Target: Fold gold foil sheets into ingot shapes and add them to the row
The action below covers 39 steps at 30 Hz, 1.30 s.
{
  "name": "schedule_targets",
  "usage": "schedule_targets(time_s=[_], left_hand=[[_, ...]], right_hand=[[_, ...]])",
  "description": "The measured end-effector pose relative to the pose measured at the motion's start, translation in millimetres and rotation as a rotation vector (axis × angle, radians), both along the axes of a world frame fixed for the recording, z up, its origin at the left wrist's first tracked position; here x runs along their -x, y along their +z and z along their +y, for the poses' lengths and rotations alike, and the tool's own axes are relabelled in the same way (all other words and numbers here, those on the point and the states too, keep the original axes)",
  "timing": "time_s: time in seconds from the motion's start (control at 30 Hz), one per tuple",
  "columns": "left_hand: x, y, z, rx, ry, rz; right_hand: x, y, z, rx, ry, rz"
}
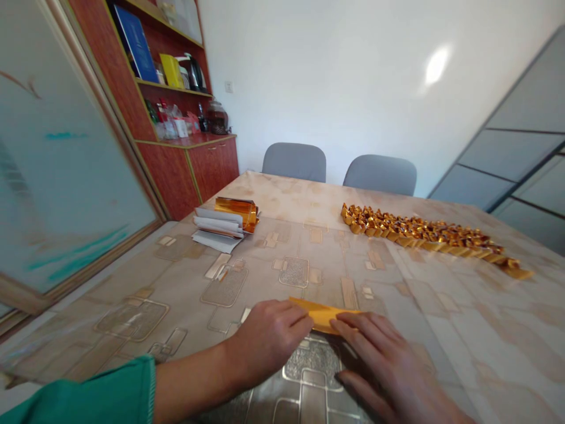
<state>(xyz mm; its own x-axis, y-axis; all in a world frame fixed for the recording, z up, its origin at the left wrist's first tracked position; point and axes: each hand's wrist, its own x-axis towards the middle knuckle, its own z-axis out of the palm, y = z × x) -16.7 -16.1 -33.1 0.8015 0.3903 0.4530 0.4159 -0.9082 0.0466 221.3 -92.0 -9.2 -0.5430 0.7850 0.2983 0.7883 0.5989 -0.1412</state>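
A folded strip of gold paper lies on the table in front of me, between my two hands. My left hand is closed on the strip's left end, its fingers bent and pressed together. Over the right end, my right hand rests with its fingers stretched out on the paper. Its thumb stands apart, lower down, near the tabletop. Parts of both ends of the strip are hidden under the fingers.
Grey-backed folded sheets and a shiny gold bundle lie at the back left. Rows of folded gold paper pieces stretch across the right side. Two grey chairs stand behind the patterned table.
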Motion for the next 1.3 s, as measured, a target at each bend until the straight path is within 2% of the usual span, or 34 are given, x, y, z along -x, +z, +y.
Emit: schedule_targets(time_s=[0.13, 0.23, 0.33, 0.5, 0.7, 0.93, 1.1, 1.3], left_hand=[[-1.1, 7.5, -6.7, 0.089, -0.033, 0.064], [9.6, 11.9, -3.1, 0.256, -0.068, 0.064], [19.7, 11.8, 3.1, 0.368, -0.078, -0.007], [21.3, 9.5, 6.6, 0.381, -0.096, -0.044], [15.9, 13.2, 14.0, 0.430, -0.062, -0.054], [16.9, 16.6, 30.8, 0.547, -0.049, -0.008], [15.5, 16.7, 36.5, 0.543, -0.105, -0.013], [19.4, 15.5, 22.1, 0.575, -0.134, -0.024]], right_hand=[[30.0, -12.7, 14.5, -0.039, -0.030, 0.032], [31.2, -18.7, 15.4, -0.056, -0.042, 0.080], [28.9, -17.2, 7.9, -0.006, -0.050, 0.137], [41.5, -12.7, -1.7, 0.062, -0.119, 0.154], [62.8, -23.8, 1.4, -0.007, -0.279, 0.244], [64.0, -32.8, 4.5, 0.031, -0.384, 0.342], [67.8, -27.0, 3.4, 0.059, -0.400, 0.362], [74.3, -22.2, -4.2, -0.027, -0.350, 0.391]])
